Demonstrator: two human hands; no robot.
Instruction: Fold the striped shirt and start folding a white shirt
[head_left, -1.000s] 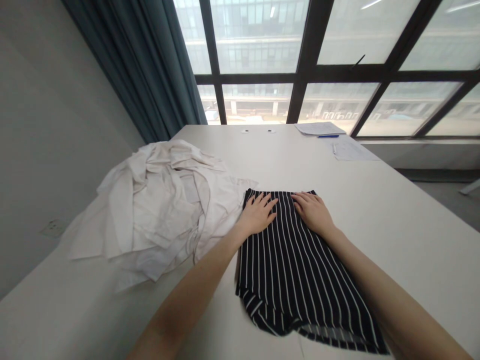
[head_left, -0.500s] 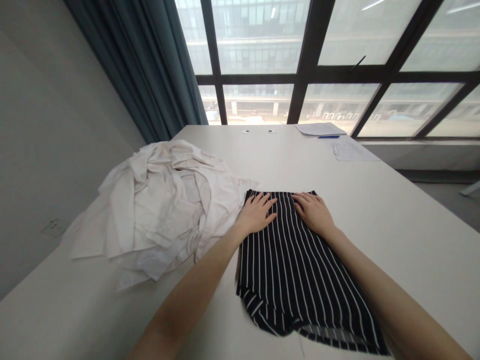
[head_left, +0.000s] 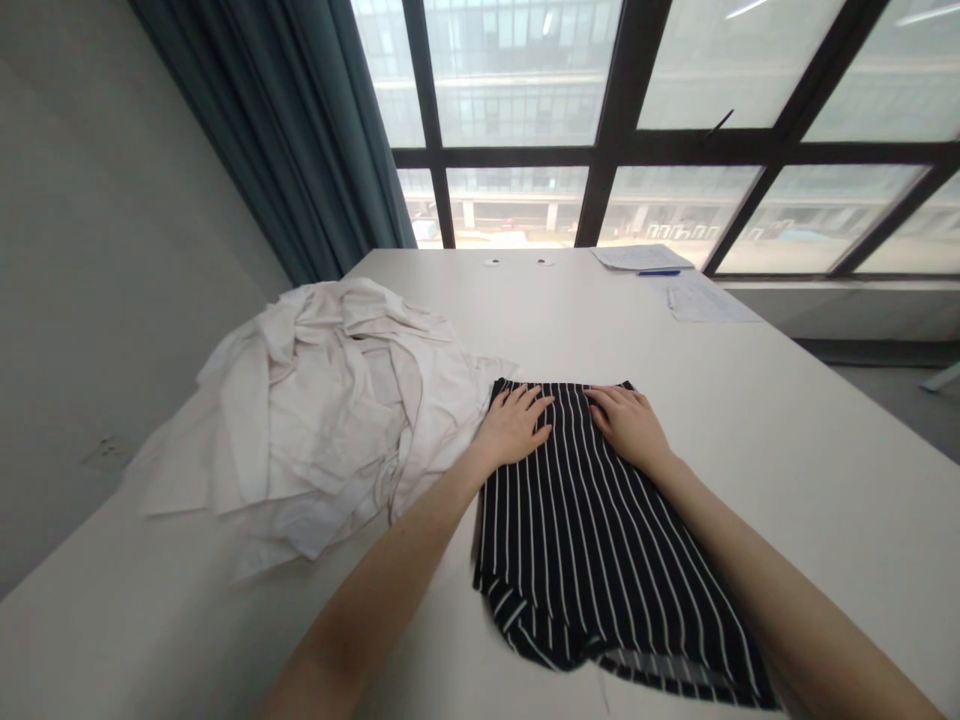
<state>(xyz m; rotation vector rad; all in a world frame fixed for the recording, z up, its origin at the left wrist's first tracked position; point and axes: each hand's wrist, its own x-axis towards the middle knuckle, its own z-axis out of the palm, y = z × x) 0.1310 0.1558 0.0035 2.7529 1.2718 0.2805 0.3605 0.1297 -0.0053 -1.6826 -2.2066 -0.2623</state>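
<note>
A black garment with white stripes (head_left: 592, 530) lies folded on the white table, its far edge straight and its near edge uneven and partly turned up. My left hand (head_left: 514, 425) rests flat on its far left corner, fingers spread. On the far right corner lies my right hand (head_left: 628, 425), palm down, its fingers stretched over the cloth. Neither hand grips anything. What kind of garment it is, I cannot tell. Just left of it, a loose heap of white cloth (head_left: 322, 400) comes close to my left hand and forearm.
The white table (head_left: 757, 430) reaches to the dark-framed window (head_left: 517, 157). Papers (head_left: 641, 257) and a blue pen (head_left: 658, 273) lie at its far right, with another sheet (head_left: 709, 302) nearer. A blue-green curtain (head_left: 300, 130) hangs behind the heap on the left.
</note>
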